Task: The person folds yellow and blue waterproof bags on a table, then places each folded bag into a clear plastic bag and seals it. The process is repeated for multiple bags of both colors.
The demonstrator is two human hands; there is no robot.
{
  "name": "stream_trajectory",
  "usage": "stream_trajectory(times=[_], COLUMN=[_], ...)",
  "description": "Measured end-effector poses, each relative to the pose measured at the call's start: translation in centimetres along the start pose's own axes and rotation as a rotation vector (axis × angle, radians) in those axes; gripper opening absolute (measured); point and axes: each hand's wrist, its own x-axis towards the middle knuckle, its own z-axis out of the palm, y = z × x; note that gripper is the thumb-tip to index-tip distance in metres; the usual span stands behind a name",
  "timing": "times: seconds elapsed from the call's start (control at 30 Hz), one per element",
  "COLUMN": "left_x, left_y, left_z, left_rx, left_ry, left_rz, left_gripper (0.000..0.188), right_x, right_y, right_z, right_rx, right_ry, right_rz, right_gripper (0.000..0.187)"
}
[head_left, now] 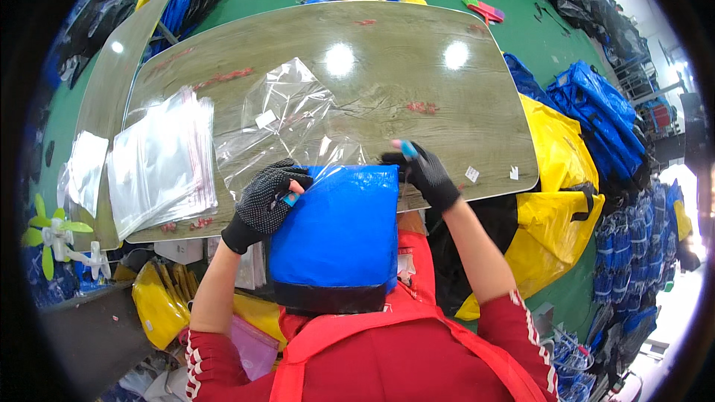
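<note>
A folded blue bag (335,227) with a black bottom band stands against my red apron at the near table edge. My left hand (264,205), in a black dotted glove, is closed at its upper left corner. A clear plastic bag (290,100) lies crumpled on the table, its near end reaching the blue bag's top edge and my left fingers. By the blue bag's upper right corner is my right hand (424,171), also gloved, its fingers apart and slightly blurred. Blue wraps show on a finger of each hand.
The wood-patterned table (447,82) carries a stack of clear plastic bags (164,164) on the left and small white labels (471,173) at right. Yellow bags (558,246) and blue bags (596,115) crowd the right side. A green fan (56,234) stands at far left.
</note>
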Motion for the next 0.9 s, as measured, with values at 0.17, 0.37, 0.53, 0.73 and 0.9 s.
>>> stream_trajectory(times=[0.17,0.37,0.53,0.73,0.9], left_x=[0.1,-2.0,-2.9,-1.4,-0.6], left_y=[1.3,0.6,-2.0,-3.1,-1.9], left_z=[0.6,3.7,6.1,6.0,5.3], left_rx=[0.205,0.496,0.003,-0.695,-0.462], left_ry=[-0.001,0.051,0.401,0.337,0.313], left_rz=[0.038,-0.015,-0.257,-0.665,-0.406], left_gripper=[0.015,0.046,0.070,0.069,0.081], right_x=[3.1,-2.7,-4.2,-2.2,-4.9], right_y=[-0.8,-1.8,-0.4,2.7,3.4], right_z=[0.0,-0.5,-2.6,-1.6,0.0], right_rx=[-0.309,-0.165,-0.169,-0.273,-0.721], right_ry=[-0.235,0.077,-0.099,0.134,0.347], right_rz=[0.037,0.088,0.063,-0.059,-0.269], right_gripper=[0.026,0.033,0.035,0.038,0.036])
